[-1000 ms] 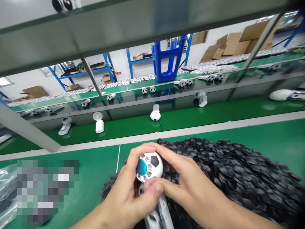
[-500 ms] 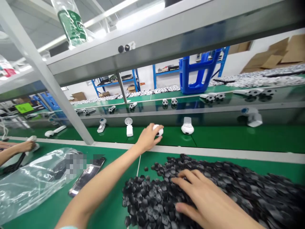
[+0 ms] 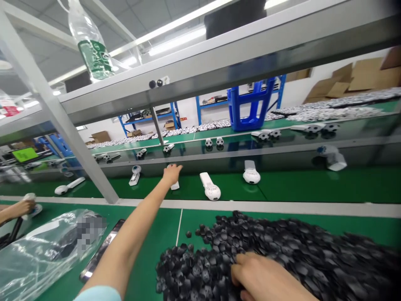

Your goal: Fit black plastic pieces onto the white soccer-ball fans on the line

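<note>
Black pieces (image 3: 200, 267), probably rubber, heap near a bag (image 3: 37, 255).

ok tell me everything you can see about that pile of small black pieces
The pile of small black pieces is a wide, loose heap on the green bench top, running out past the right edge of the view. The pieces look like flat, many-sided, matte plastic or rubber parts, jumbled at all angles; their exact shape is hard to make out. A few stray pieces sit just off its left edge. The right hand rests on it, with its fingers among the pieces.
</note>
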Action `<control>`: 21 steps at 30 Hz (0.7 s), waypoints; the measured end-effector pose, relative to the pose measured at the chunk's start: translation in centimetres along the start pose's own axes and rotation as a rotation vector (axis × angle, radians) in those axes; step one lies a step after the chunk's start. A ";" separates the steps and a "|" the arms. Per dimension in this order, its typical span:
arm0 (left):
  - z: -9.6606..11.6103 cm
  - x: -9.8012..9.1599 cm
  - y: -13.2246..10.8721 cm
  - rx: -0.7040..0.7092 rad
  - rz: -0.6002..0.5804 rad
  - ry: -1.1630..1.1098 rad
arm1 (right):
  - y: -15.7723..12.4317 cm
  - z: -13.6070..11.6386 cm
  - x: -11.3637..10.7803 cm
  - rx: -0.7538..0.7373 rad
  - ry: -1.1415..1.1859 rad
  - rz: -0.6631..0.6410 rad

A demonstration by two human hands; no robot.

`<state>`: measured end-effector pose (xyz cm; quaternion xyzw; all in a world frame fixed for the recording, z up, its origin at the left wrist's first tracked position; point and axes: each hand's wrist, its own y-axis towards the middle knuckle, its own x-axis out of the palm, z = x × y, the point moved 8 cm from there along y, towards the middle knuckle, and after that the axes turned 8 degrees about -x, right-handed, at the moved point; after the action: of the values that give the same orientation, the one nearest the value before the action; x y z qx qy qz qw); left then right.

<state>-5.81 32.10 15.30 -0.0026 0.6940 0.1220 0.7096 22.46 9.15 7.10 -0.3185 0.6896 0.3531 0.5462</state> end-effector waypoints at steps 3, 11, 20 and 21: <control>-2.3 0.4 0.9 -0.037 -0.026 0.005 | 0.9 0.2 0.9 0.044 -0.009 -0.068; -6.6 1.8 -0.1 -0.269 -0.117 -0.249 | 1.6 0.0 -1.1 0.092 0.119 -0.153; -2.6 3.2 -5.9 -0.396 -0.387 -1.095 | 0.7 -1.3 -7.1 0.056 0.488 -0.059; -1.7 2.9 -7.2 -0.382 -0.420 -1.199 | 0.8 -1.2 -7.1 0.053 0.515 -0.059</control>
<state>-6.17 25.36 11.24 -0.1952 0.1301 0.0821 0.9686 22.59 9.00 14.33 -0.4034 0.8053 0.2265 0.3708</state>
